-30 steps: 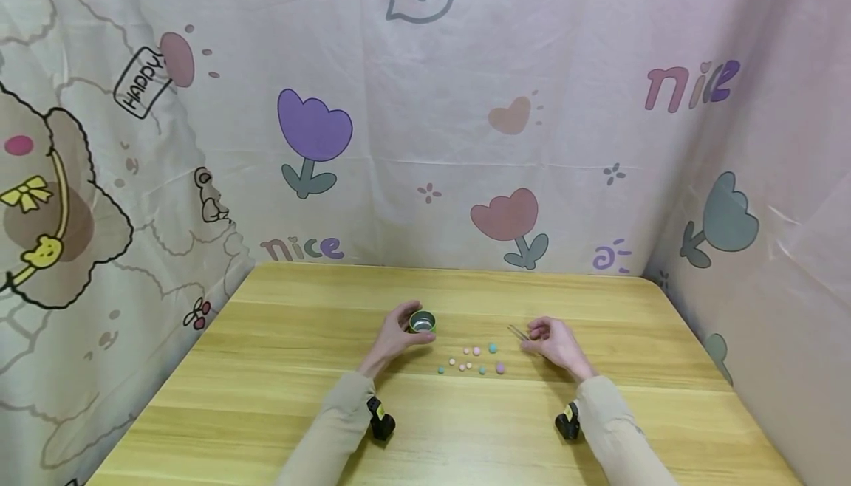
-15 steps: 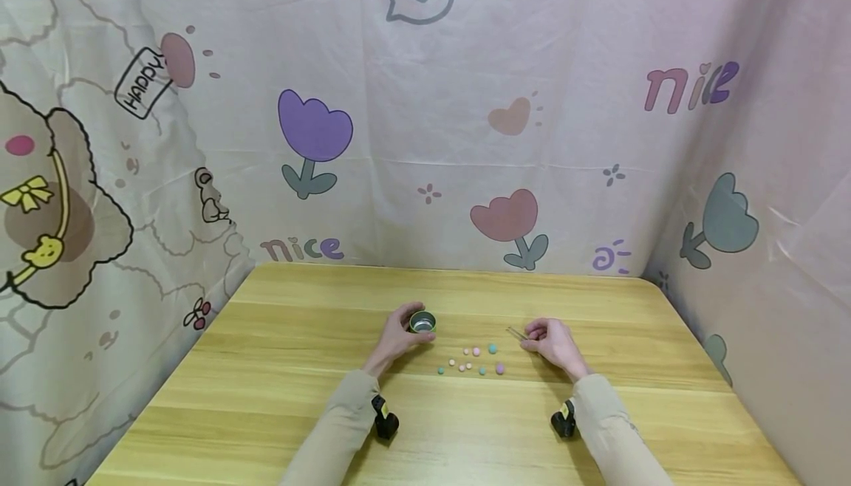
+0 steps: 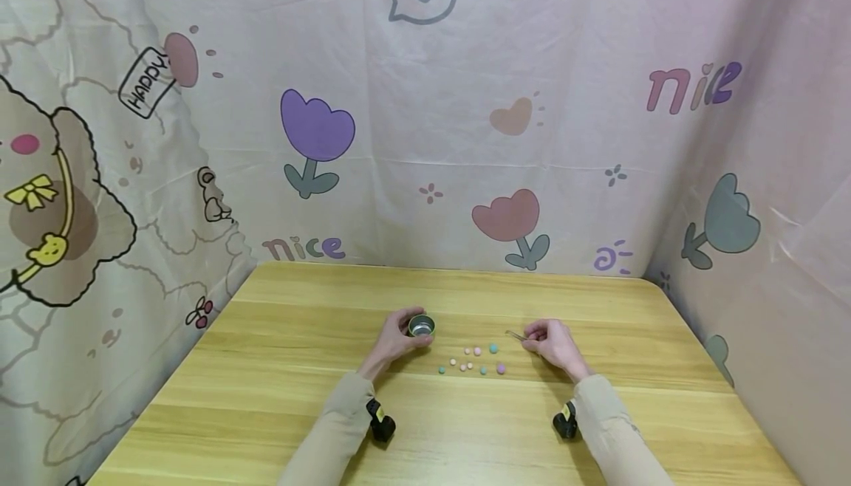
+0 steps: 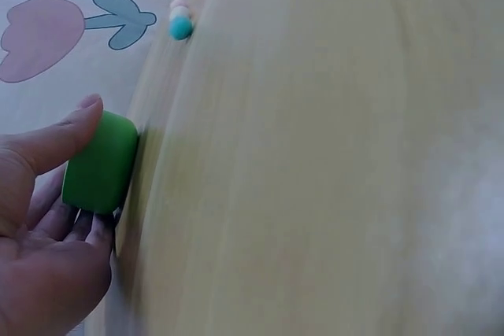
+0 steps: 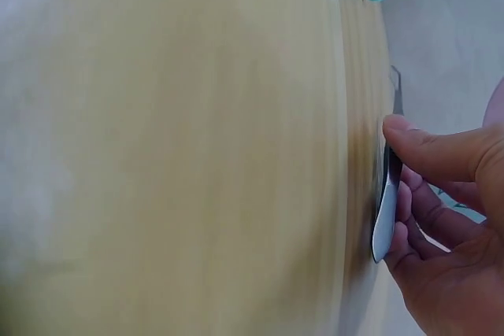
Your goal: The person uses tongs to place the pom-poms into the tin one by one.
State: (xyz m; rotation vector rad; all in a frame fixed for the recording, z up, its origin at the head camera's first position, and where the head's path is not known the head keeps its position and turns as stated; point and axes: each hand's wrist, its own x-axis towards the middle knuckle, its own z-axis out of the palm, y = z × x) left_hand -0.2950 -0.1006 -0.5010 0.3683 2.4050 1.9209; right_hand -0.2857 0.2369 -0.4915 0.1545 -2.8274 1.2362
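Fingers and thumb of the right hand (image 3: 557,346) close in a pinch on a pair of metal tweezers (image 5: 386,222), with no gap left around them. The left hand (image 3: 394,336) curls round a small round green tin (image 4: 101,164), thumb on the near side and fingers on the far side, spread just as wide as the tin. The tin's mouth faces up, and it appears to rest on the wooden table (image 3: 266,382).

As a judgement, the work looks barely begun: both tools are in hand, but all nine visible balls (image 3: 501,368), pink, pale, teal and purple, lie loose on the table. No ball can be made out inside the tin, and none shows at the tweezers' bent tips.

The balls lie between the two hands, slightly nearer the viewer, touching neither. The tweezers' tips point left, near the farthest teal ball (image 3: 493,348) but apart from it.
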